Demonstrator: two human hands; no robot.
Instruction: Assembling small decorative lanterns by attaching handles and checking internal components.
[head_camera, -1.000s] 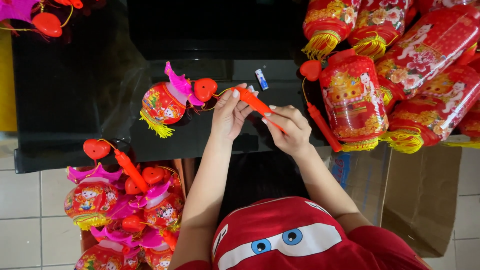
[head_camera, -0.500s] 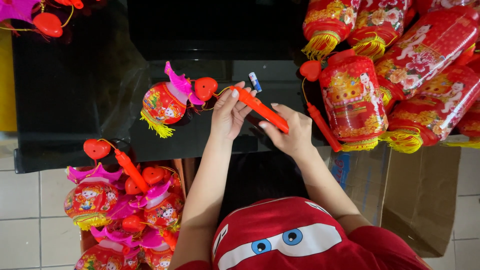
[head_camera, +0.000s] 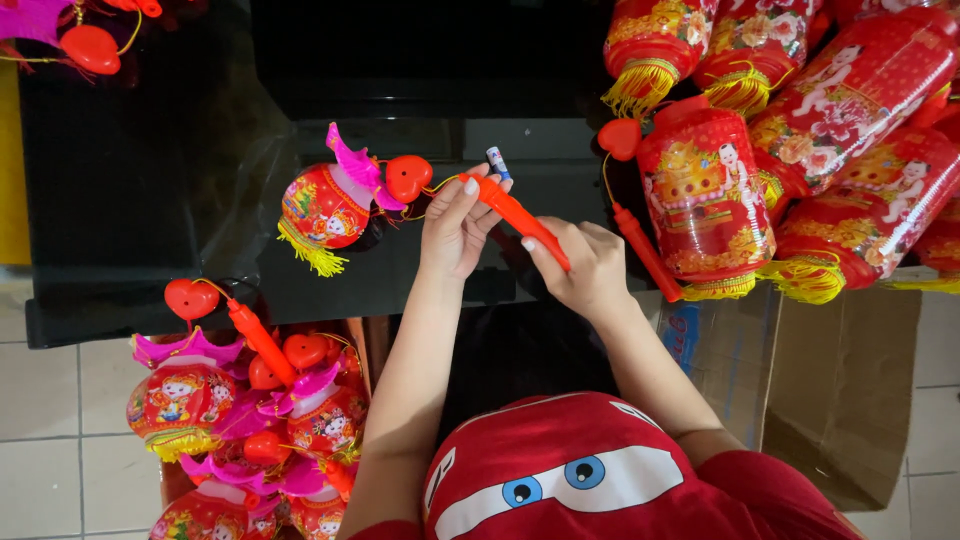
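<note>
Both hands hold an orange plastic stick handle (head_camera: 517, 214) over a dark glass table (head_camera: 150, 190). My left hand (head_camera: 456, 226) pinches its upper end, my right hand (head_camera: 583, 266) grips its lower end. A thin wire runs from the handle to a red heart piece (head_camera: 408, 177) and a small red lantern (head_camera: 322, 207) with a pink top and yellow tassel, lying on the table to the left. A small blue and white battery (head_camera: 497, 162) lies just beyond the handle's tip.
Several large red lanterns (head_camera: 705, 195) with yellow fringes are piled at the right over an open cardboard box (head_camera: 800, 370). A box of small pink and red lanterns (head_camera: 240, 420) sits at the lower left on a tiled floor. My red shirt (head_camera: 590, 480) fills the bottom.
The handle has tilted and slid slightly toward the right hand, which now grips nearer its lower end. The left hand's fingers have shifted up toward the handle's tip.
</note>
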